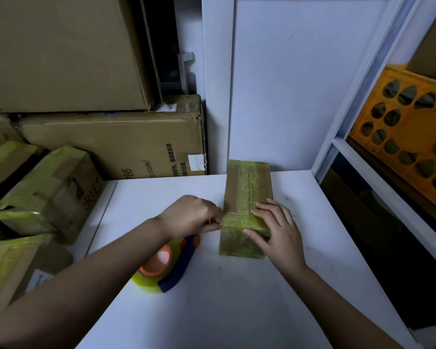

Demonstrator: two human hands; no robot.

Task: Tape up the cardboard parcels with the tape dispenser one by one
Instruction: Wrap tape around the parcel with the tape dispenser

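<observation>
- Your right hand (pixel 278 231) reaches forward, lying flat on the near end of the parcel (pixel 247 210), fingers spread and straight, pressing the yellow-green tape.
- Your left hand (pixel 191 215) is beside the parcel's left edge, fingers curled in a pinch there.
- The tape dispenser (pixel 166 264) lies on the white table (pixel 237 298), under your left wrist.

I see both forearms bare, reaching forward from the lower corners. My left hand (pixel 193 214) is turned knuckles up, its fingers curled and pinched together at the tips. My right hand (pixel 278 229) lies flat, palm down, fingers straight and a little spread, thumb pointing left.
</observation>
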